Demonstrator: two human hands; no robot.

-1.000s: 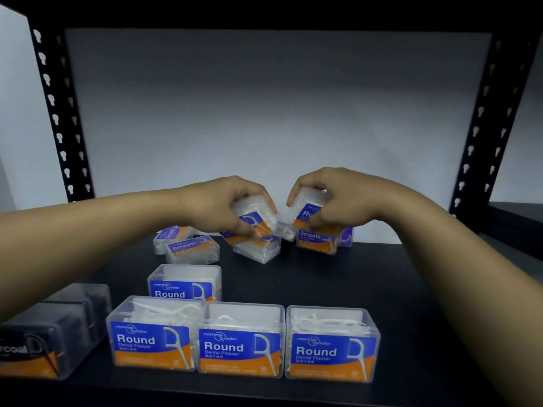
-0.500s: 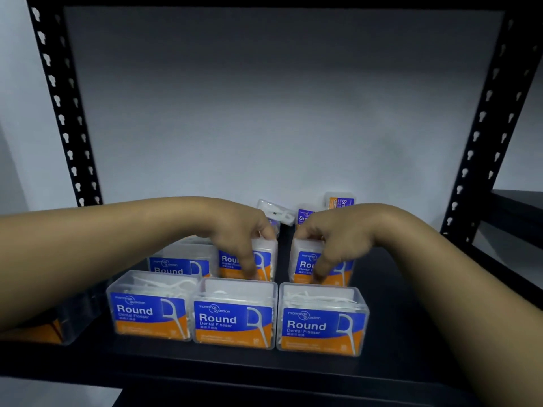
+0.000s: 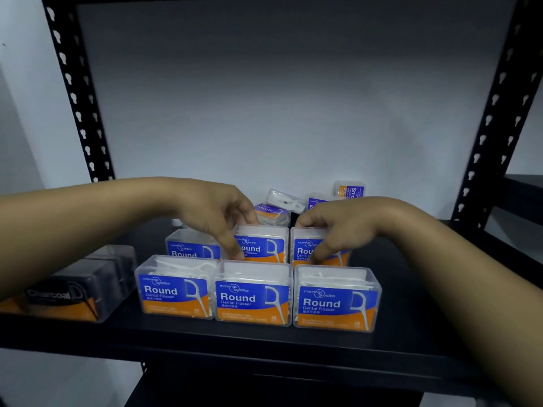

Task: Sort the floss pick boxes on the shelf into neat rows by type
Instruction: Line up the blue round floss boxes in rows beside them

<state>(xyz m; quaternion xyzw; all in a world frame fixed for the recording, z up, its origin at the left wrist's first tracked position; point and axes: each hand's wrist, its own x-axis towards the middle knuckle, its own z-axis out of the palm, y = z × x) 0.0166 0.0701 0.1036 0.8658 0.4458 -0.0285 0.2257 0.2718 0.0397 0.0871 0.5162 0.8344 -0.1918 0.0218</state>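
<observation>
Here, the left hand (image 3: 217, 214) curls its fingers (image 3: 235, 251) down over the top and front of a clear plastic Round floss pick box with a blue-and-orange label, the middle one of the second row (image 3: 264, 245), grasping it from above. The right hand (image 3: 338, 227) grips the neighbouring clear Round box at the right end of that row (image 3: 305, 246) in the same way, thumb (image 3: 323, 254) on the label face and the other fingers over the back edge. Both boxes stand upright on the black metal shelf (image 3: 411, 289), just beside each other.

Second row, left end: one more clear Round box (image 3: 192, 248), upright, just beside the left hand's box.

Front row: three clear Round boxes, left (image 3: 176, 289), middle (image 3: 252, 295) and right (image 3: 336, 301), upright, side by side and touching or nearly so, directly in front of the second row.

Left of the front row: dark translucent Charcoal boxes with orange bands (image 3: 76, 292), one behind another, apart from the Round boxes.

Rear, behind the hands: a loose cluster of clear Smooth boxes with blue-and-orange labels (image 3: 271, 212), some tilted or lying flat, one standing on end (image 3: 349, 190) near the pale wall (image 3: 264, 98). Their exact count cannot be told.

Frame: black perforated uprights, left (image 3: 79, 107) and right (image 3: 493, 113).
</observation>
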